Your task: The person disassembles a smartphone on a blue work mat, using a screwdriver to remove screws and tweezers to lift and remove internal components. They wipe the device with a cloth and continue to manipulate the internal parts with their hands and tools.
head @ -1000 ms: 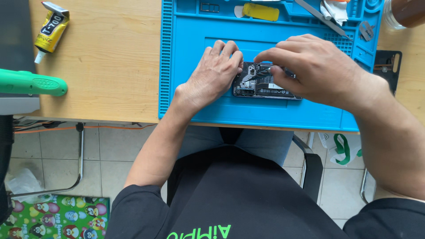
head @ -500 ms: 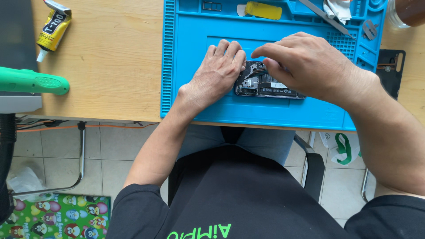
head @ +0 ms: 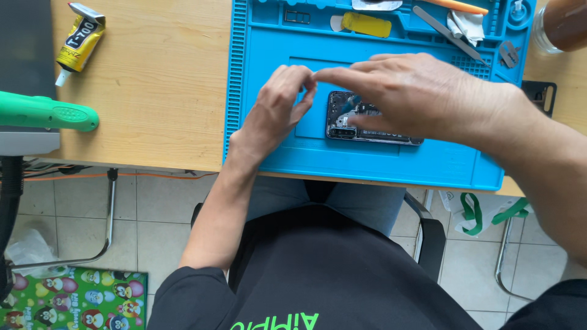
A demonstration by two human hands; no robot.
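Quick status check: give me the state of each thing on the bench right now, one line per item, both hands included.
Phone: back cover off, insides exposed, lying flat on the blue repair mat.
Left hand: fingertips pinched together, whether they grip anything cannot be told.
Right hand: over the phone, fingertip meeting the left hand's.
Glue tube: capped, lying on the wooden desk.
Yellow pry tool: idle in the mat's tray.

Wooden table (head: 159, 91) with blue mat (head: 391, 162), glue tube (head: 79, 41).
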